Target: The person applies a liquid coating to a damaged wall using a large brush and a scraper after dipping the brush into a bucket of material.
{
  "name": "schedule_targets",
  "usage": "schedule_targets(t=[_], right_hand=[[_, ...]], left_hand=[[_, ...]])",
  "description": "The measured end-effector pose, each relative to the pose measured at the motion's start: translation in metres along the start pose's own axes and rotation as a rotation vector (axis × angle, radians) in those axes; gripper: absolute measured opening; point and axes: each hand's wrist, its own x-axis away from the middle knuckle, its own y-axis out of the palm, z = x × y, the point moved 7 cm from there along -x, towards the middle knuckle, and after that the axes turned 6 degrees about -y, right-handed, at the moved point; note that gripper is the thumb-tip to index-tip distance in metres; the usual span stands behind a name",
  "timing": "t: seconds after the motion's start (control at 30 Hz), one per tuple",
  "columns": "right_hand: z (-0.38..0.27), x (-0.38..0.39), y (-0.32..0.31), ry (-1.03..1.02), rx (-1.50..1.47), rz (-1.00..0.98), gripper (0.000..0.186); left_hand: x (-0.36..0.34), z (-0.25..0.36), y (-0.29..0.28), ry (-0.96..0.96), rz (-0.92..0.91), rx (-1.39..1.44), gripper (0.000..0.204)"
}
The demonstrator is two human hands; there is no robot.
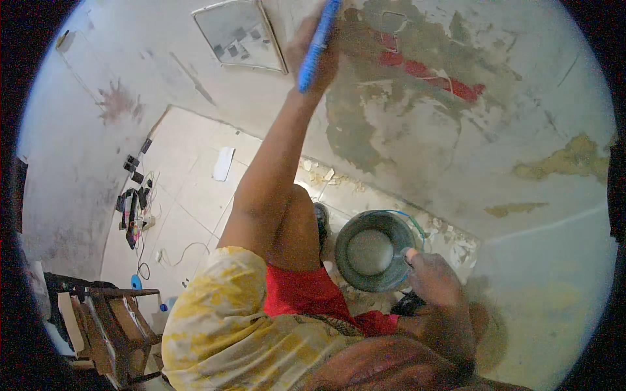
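Observation:
My left arm reaches up from a yellow and white sleeve to the stained wall (417, 111). The left hand (316, 68), blurred, is closed on a long, narrow blue tool (321, 40) with a ridged edge; its exact kind does not show. Low on the right, my right hand (435, 279) grips the rim of a dark grey bucket (352, 277), thumb on the edge. Pale, cloudy liquid (370, 253) seems to lie in the bucket. A greenish-blue handle (417, 225) hangs along its far right side.
A framed mirror (240, 36) is at the wall beside my left hand. Broken plaster bits (326, 174) lie along the wall's foot. Cables and black devices (134, 212) lie on the tiled floor at left, near a wooden stool (114, 332). A white sheet (223, 164) lies farther off.

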Motion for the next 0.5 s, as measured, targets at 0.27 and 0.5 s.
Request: schedule_targets(t=[0.27, 0.5], right_hand=[[-0.004, -0.005, 0.001, -0.097, -0.066, -0.001, 0.043], [-0.001, -0.001, -0.007, 0.052, -0.033, 0.031, 0.032]], left_hand=[[0.028, -0.053, -0.023, -0.038, 0.128, 0.110, 0.030], [0.058, -0.100, -0.053, -0.354, 0.207, 0.002, 0.032]])
